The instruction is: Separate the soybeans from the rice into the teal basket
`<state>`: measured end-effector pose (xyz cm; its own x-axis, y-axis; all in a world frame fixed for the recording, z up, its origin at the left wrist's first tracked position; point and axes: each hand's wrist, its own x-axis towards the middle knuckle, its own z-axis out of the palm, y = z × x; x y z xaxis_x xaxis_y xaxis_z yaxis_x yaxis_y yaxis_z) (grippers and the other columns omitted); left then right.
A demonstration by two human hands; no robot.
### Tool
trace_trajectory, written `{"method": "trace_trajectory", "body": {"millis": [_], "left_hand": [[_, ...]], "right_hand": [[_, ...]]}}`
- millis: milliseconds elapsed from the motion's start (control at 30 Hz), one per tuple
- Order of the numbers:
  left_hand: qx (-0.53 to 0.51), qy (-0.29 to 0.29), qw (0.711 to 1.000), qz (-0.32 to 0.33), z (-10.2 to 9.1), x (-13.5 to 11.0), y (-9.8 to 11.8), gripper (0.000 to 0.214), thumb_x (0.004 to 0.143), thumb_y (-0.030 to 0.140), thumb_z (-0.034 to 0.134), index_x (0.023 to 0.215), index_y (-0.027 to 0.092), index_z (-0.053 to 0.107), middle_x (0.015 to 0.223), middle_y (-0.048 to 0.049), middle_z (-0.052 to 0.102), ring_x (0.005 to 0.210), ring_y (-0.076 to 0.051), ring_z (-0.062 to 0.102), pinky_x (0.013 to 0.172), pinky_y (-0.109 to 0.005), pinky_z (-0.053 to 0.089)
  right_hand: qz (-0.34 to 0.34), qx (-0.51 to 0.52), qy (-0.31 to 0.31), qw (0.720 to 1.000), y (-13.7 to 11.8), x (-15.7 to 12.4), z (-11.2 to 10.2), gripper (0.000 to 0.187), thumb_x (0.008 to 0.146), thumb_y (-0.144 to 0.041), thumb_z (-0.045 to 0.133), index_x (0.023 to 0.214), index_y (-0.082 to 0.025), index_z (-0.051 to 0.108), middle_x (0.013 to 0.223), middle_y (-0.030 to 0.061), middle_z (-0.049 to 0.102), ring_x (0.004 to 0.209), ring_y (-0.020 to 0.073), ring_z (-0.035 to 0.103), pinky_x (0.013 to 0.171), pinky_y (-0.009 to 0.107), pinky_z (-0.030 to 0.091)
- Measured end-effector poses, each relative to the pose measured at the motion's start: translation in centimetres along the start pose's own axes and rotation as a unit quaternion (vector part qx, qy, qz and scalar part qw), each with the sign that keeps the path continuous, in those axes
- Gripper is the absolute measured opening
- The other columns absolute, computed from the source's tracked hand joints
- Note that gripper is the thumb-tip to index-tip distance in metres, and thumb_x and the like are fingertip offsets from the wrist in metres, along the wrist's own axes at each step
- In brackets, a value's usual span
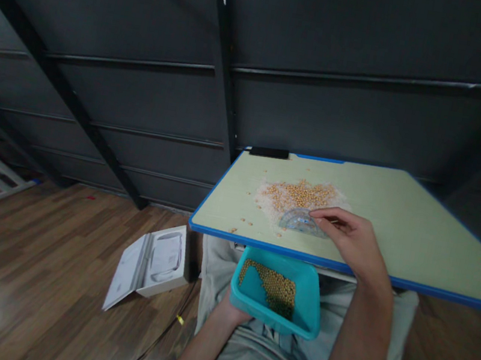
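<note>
My right hand (348, 233) pinches a clear plastic protractor (300, 221) over the table, at the near side of a pile of yellow soybeans (304, 194) mixed with white, rice-like grains (268, 201). A few beans lie apart toward the table's left front. Below the front edge, my left hand (234, 312) holds a turquoise plastic basket (310, 300) over my lap. Its fingers are mostly hidden under the basket. Inside the basket, soybeans (275, 289) cover part of the bottom.
The pale green table (398, 223) has a blue rim. A black flat object (269, 153) lies at its back left edge. On the wooden floor stand an open white box (164, 259) and a dark cable (161, 333). A dark panelled wall (162, 95) rises behind.
</note>
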<state>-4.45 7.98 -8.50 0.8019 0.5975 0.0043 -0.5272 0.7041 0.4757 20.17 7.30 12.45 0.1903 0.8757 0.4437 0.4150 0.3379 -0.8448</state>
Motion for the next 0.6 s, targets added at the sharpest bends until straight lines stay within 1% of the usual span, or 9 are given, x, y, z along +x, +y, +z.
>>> {"method": "trace_trajectory", "body": {"millis": [100, 267, 400, 600], "left_hand": [[0.009, 0.003, 1.000, 0.006, -0.01, 0.01, 0.07, 0.039, 0.096, 0.049, 0.055, 0.114, 0.029, 0.083, 0.129, -0.0068, 0.083, 0.150, -0.029, 0.055, 0.131, -0.052, 0.035], [0.012, -0.011, 1.000, 0.003, 0.16, -0.01, 0.21, 0.038, 0.097, 0.049, 0.055, 0.113, 0.030, 0.084, 0.128, -0.0053, 0.083, 0.152, -0.028, 0.053, 0.132, -0.050, 0.034], [0.014, -0.010, 1.000, 0.004, 0.29, -0.03, 0.34, 0.038, 0.096, 0.050, 0.056, 0.114, 0.030, 0.084, 0.127, -0.0062, 0.083, 0.150, -0.029, 0.054, 0.131, -0.052, 0.035], [0.018, -0.021, 1.000, -0.002, 0.08, -0.09, 0.30, 0.039, 0.096, 0.050, 0.056, 0.113, 0.030, 0.084, 0.121, -0.0061, 0.085, 0.146, -0.029, 0.058, 0.130, -0.051, 0.037]], "right_hand": [[0.002, 0.003, -0.003, 1.000, 0.04, 0.01, 0.00, 0.014, 0.086, -0.034, 0.076, 0.092, -0.026, 0.085, 0.098, 0.0057, 0.085, 0.091, 0.0272, 0.078, 0.086, 0.043, 0.059], [0.001, 0.006, -0.009, 1.000, 0.18, -0.06, -0.08, 0.014, 0.087, -0.034, 0.076, 0.092, -0.025, 0.085, 0.097, 0.0058, 0.085, 0.091, 0.0270, 0.077, 0.085, 0.043, 0.058], [-0.001, 0.010, -0.016, 1.000, 0.29, -0.14, -0.19, 0.013, 0.087, -0.034, 0.076, 0.093, -0.026, 0.085, 0.098, 0.0056, 0.085, 0.091, 0.0268, 0.077, 0.085, 0.043, 0.058], [0.000, 0.017, -0.019, 1.000, 0.27, -0.19, -0.17, 0.011, 0.087, -0.034, 0.078, 0.091, -0.026, 0.085, 0.098, 0.0058, 0.085, 0.092, 0.0272, 0.077, 0.086, 0.044, 0.057]]}}
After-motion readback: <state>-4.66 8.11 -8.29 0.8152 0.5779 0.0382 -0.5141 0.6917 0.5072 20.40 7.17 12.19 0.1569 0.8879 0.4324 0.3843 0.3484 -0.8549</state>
